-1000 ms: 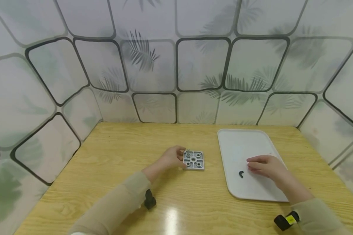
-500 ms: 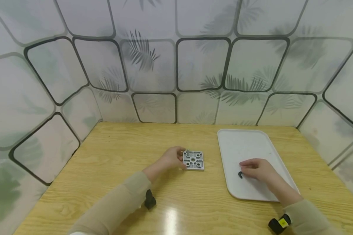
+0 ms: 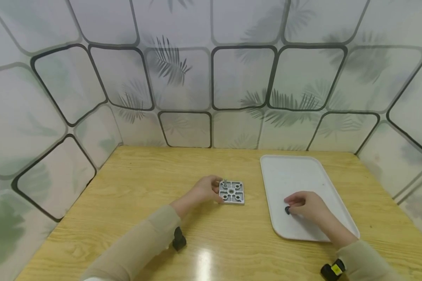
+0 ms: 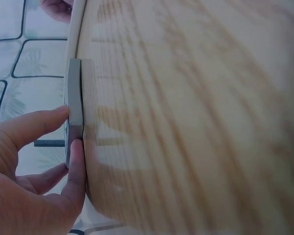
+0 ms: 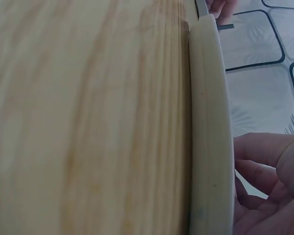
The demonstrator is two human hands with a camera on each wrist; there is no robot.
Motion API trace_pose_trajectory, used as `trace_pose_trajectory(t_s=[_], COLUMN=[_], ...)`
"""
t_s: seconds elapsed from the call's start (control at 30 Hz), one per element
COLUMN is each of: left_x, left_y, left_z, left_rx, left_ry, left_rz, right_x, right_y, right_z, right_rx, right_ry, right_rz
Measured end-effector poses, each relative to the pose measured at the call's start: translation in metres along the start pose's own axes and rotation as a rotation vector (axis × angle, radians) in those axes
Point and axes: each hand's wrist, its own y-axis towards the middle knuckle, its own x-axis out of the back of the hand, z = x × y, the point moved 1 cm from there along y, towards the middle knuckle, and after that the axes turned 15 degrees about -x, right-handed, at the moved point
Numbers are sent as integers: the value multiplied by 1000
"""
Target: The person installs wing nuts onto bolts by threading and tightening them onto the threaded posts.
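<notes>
A square grey metal plate [image 3: 231,192] with ribs and round holes lies flat on the wooden table. From its far left corner a threaded bolt [image 4: 49,143] sticks up. My left hand [image 3: 207,189] grips the plate's left side, thumb and fingers on its edges in the left wrist view. At the right, my right hand [image 3: 310,205] is low over the white tray [image 3: 292,171], fingers bent. Its thumb tip meets a small dark hook-shaped piece [image 3: 287,210]; whether the fingers pinch it I cannot tell. In the right wrist view the tray's rim hides that piece and the right hand's [image 5: 274,181] fingertips.
The wooden table [image 3: 154,168] carries the plate and, to its right, the tray. A strip of table separates the two. Patterned fabric walls [image 3: 183,78] stand behind the table and at both sides.
My right hand has moved left and toward me across the tray, down to the dark hook-shaped piece. My left hand and the plate have stayed in place.
</notes>
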Motion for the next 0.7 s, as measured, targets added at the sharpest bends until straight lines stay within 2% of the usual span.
trace_pose_trajectory(t_s=[0.37, 0.7], left_x=[0, 1], left_y=[0, -1], left_z=[1, 3], left_rx=[5, 9], left_ry=[-6, -22], left_rz=[-8, 7], right_x=[-2, 0], right_y=[3, 3], right_z=[-1, 0], right_rx=[62, 54], right_ry=[-48, -55], right_rz=[-41, -31])
